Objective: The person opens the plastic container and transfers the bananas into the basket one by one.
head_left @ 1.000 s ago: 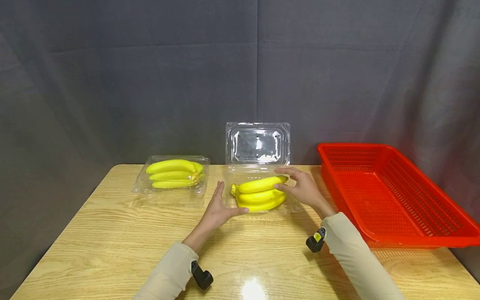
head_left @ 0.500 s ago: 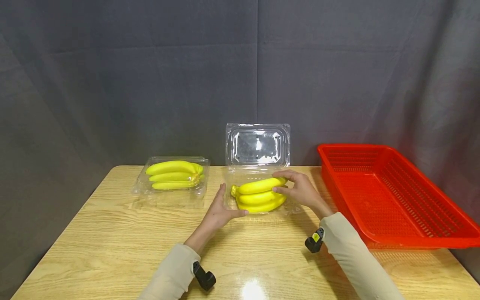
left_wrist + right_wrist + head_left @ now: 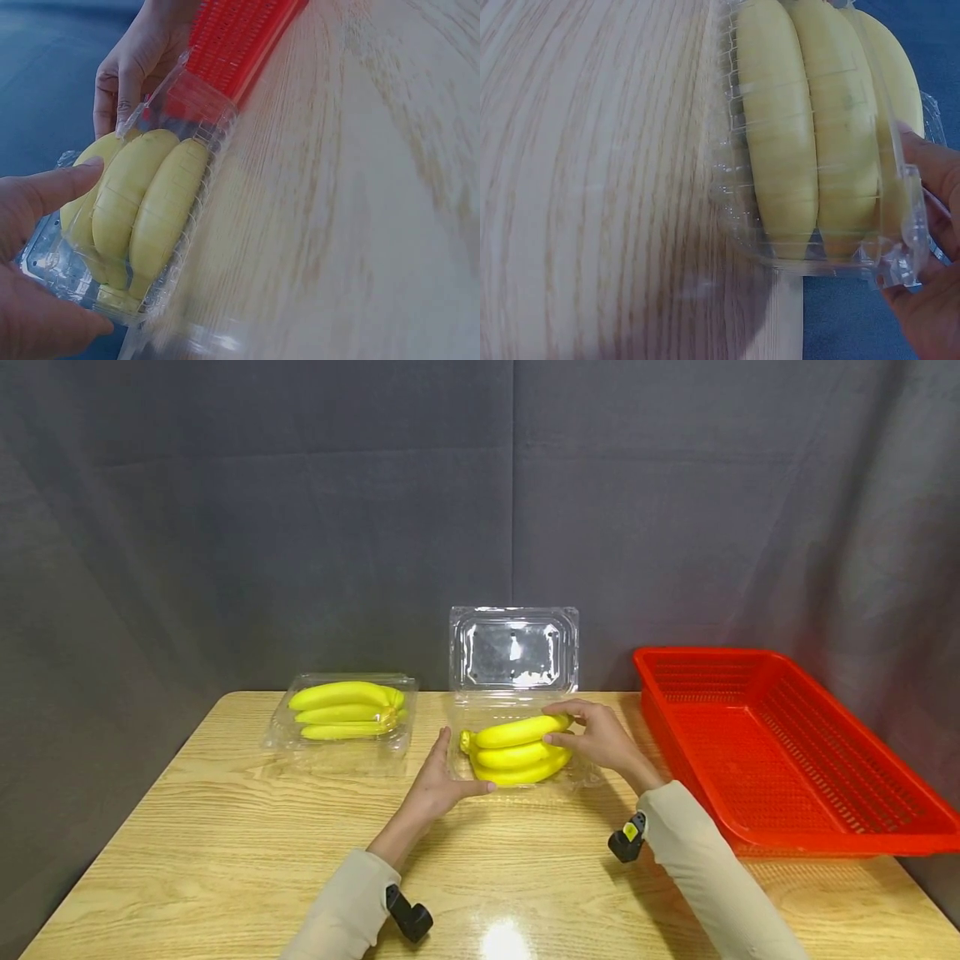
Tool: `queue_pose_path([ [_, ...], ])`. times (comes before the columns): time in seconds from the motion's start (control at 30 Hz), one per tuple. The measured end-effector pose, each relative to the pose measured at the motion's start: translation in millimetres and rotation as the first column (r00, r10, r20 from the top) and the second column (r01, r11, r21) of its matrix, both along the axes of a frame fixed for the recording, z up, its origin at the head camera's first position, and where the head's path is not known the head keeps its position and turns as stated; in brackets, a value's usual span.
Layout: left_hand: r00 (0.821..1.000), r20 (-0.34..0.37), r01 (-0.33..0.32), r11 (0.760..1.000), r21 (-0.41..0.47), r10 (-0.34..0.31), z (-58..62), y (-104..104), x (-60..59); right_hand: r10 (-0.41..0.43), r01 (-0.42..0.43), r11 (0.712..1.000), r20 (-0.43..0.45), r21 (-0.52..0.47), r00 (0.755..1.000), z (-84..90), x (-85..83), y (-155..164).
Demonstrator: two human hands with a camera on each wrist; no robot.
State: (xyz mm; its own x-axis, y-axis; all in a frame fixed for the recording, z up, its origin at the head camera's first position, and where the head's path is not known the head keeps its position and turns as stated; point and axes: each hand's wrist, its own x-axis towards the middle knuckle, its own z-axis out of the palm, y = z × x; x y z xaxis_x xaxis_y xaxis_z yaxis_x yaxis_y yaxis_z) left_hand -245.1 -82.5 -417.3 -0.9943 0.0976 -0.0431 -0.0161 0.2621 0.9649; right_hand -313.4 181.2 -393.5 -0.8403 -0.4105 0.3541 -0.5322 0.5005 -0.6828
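A bunch of yellow bananas (image 3: 519, 758) lies in the base of a clear plastic clamshell box (image 3: 513, 652) whose lid stands raised at the back. My left hand (image 3: 435, 785) rests at the box's left side, thumb and fingers spread straight around its near corner, close to the stem end. At the opposite end my right hand (image 3: 603, 739) holds the tips of the bunch between thumb and fingers. The right wrist view shows the bananas (image 3: 780, 127) through the clear wall, with the right fingers partly hidden behind the box's corner.
Another clear box (image 3: 408, 739) with bananas (image 3: 348, 710) inside sits at the back left of the wooden table (image 3: 225, 860). On the right stands a large red plastic basket (image 3: 780, 843). A grey curtain (image 3: 300, 527) hangs behind the table.
The right hand's fingers have shifted slightly left along the banana tips. The bunch, the box and the left hand stay nearly where they were.
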Motion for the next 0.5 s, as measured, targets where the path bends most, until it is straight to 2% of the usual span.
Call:
queue_pose_path([
  [0.5, 1.000, -0.005, 0.029, 0.999, 0.040, -0.029, -2.1, -2.2, 1.9, 0.013, -0.012, 1.000, -0.045, 0.019, 0.999, -1.1, 0.5, -0.8],
])
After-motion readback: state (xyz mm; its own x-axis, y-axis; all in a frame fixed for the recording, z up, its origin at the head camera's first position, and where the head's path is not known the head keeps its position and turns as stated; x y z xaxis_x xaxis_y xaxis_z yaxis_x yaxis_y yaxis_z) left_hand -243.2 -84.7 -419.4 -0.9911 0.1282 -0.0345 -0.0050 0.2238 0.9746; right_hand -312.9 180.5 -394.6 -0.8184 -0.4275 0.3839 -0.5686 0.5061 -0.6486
